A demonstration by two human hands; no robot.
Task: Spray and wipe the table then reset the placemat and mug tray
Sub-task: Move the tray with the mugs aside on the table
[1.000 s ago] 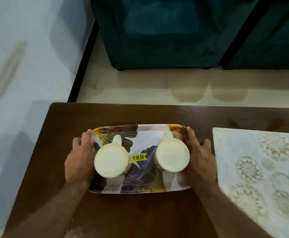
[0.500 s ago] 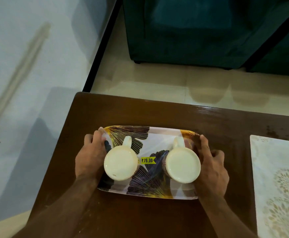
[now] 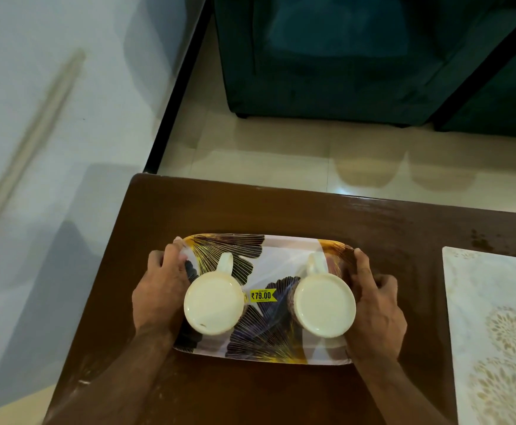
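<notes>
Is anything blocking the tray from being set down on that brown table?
Nothing visible. Both hands, left hand and right hand, hold the tray by its ends over bare table; the placemat lies apart, to its right.

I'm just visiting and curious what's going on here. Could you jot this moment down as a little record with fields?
Tray: patterned tray on the brown table
Mugs: two cream mugs, left mug and right mug, upside down on the tray
Sticker: yellow price tag between the mugs
Left hand: grips the tray's left end
Right hand: grips the tray's right end
Placemat: flat on the table, right of the tray
</notes>
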